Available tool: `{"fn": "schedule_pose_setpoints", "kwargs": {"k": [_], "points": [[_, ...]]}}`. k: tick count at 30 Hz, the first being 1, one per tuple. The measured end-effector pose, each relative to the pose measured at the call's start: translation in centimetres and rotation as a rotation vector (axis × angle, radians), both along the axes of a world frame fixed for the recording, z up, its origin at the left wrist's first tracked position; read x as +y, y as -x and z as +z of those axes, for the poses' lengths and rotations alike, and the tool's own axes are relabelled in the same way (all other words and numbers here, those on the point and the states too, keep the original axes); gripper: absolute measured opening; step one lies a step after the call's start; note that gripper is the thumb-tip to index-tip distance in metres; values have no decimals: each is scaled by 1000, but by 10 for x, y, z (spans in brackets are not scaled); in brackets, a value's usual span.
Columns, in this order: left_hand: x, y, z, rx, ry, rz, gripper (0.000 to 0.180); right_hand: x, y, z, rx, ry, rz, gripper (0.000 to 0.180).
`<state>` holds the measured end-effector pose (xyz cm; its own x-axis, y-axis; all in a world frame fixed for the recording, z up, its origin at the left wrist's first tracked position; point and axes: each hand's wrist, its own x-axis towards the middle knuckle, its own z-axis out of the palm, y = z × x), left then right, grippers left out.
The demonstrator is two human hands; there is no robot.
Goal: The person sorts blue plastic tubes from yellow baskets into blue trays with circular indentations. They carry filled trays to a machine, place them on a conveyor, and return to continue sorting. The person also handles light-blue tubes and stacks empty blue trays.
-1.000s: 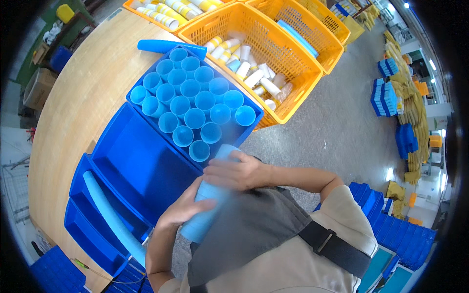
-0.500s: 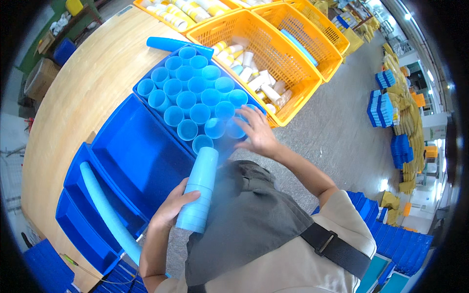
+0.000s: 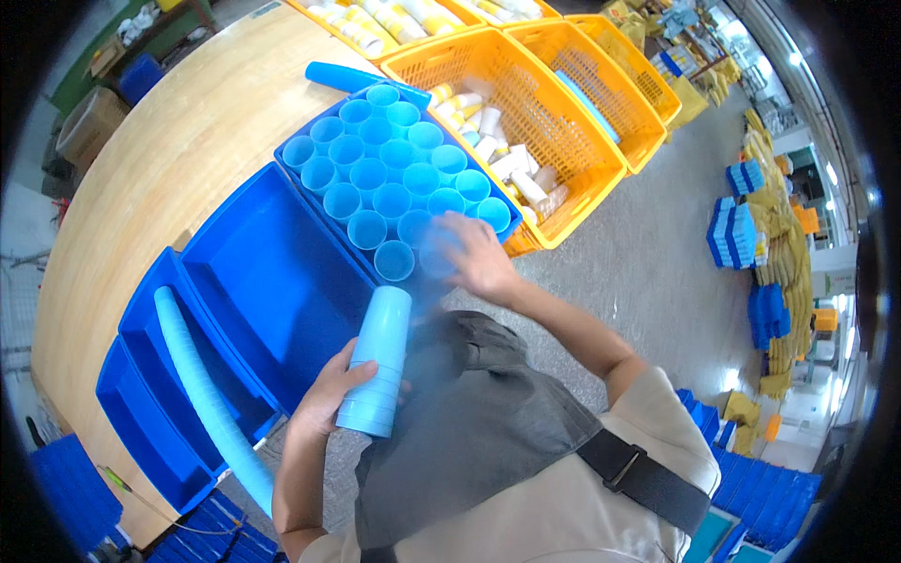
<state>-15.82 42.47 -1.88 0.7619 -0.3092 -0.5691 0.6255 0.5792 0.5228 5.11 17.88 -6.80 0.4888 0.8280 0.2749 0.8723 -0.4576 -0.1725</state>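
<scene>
My left hand (image 3: 340,387) is wrapped round a stack of nested light blue cups (image 3: 383,328), held tilted in front of my apron. To its upper right my right hand (image 3: 481,263) reaches over the near corner of a blue tray (image 3: 324,218). Its bent fingers are on a blue cup (image 3: 437,261), blurred and partly hidden by the hand. Several rows of blue cups (image 3: 367,174) stand in this tray with their mouths up.
A divided blue tray (image 3: 272,272) lies left of the cups, a long curved cup stack (image 3: 202,394) in its side section. Another blue stack (image 3: 361,79) lies across the far tray edge. Yellow crates (image 3: 587,202) hold white and yellow cups. Beneath is a wooden table (image 3: 122,216).
My right hand has moved left and toward me, from the tray's right side to a cup at its near corner. The left hand still holds the stack. The view has shifted slightly.
</scene>
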Motion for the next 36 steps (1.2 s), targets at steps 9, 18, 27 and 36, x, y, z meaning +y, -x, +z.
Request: {"fn": "schedule_pose_setpoints", "kwargs": {"k": [9,18,27,36], "points": [[-1,9,2,-122,-317,-69,104,35,43,36,37,-4,348,54],[16,30,8,-59,-217,337,86,29,15,1,295,-22,222,87],[-3,11,-14,-109,-524,260,89,88,-24,-25,108,92,189,76],[-51,-72,7,-324,-116,-1,90,-9,-236,-75,351,-581,-379,34]]}}
